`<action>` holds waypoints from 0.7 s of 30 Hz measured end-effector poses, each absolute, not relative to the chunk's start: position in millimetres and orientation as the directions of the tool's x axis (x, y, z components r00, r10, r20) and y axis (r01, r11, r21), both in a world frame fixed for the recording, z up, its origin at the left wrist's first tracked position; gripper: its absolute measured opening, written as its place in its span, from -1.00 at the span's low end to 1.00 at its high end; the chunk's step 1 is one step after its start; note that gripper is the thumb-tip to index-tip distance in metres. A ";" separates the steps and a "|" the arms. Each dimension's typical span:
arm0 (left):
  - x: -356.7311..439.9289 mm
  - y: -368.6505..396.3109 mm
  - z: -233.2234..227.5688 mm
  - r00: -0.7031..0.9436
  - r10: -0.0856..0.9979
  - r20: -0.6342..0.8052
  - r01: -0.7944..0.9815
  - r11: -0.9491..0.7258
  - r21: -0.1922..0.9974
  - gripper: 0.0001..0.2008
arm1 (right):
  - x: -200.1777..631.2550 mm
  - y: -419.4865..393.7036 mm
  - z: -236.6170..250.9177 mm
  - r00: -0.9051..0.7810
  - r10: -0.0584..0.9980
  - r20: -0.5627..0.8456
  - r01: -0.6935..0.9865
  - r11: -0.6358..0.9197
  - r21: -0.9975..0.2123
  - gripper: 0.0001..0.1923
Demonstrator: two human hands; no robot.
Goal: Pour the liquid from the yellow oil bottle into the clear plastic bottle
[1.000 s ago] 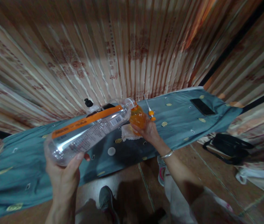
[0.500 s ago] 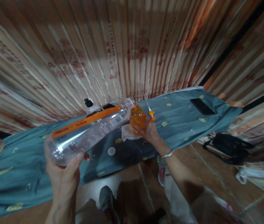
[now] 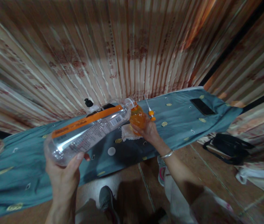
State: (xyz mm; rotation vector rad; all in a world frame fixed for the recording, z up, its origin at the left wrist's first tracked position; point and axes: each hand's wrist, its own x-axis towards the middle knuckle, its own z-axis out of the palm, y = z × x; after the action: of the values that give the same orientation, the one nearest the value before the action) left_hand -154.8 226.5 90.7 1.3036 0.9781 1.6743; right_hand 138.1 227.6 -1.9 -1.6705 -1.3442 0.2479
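Note:
A large clear plastic bottle [image 3: 87,133] with an orange and black label lies tilted across the view, its open neck toward the right. My left hand [image 3: 64,174] is closed around its base. My right hand [image 3: 149,129] grips a small orange bottle [image 3: 138,116], whose mouth meets the neck of the large one. Whether liquid runs between them I cannot make out. Behind the right hand, an orange pump top [image 3: 152,114] with a clear tube rests on the cloth. A white round cap [image 3: 111,151] and a crumpled white tissue [image 3: 128,133] lie below the bottles.
A teal patterned cloth [image 3: 176,124] covers the long narrow table. On its right part lies a black phone [image 3: 202,106]. Behind the large bottle stands a container with a black pump top [image 3: 88,102]. Pleated curtains [image 3: 122,46] hang close behind; a black bag [image 3: 229,147] is at the right.

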 end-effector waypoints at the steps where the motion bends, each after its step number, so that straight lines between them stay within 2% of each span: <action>1: -155.0 226.4 90.6 -0.167 0.912 0.375 -0.121 -0.396 0.910 -0.27 | 138.3 227.5 -1.9 0.375 0.846 0.379 0.653 0.049 -0.756 -0.28; 21: -155.1 225.5 91.0 -0.159 0.911 0.380 -0.112 -0.399 0.910 -0.27 | 139.9 229.1 -5.6 0.376 0.841 0.389 0.650 0.059 -0.757 -0.22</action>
State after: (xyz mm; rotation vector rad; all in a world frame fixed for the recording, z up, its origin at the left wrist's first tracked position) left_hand -155.1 225.5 91.0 1.3170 0.9798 1.6682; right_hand 139.9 229.1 -5.6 -1.6577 -1.3421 0.2439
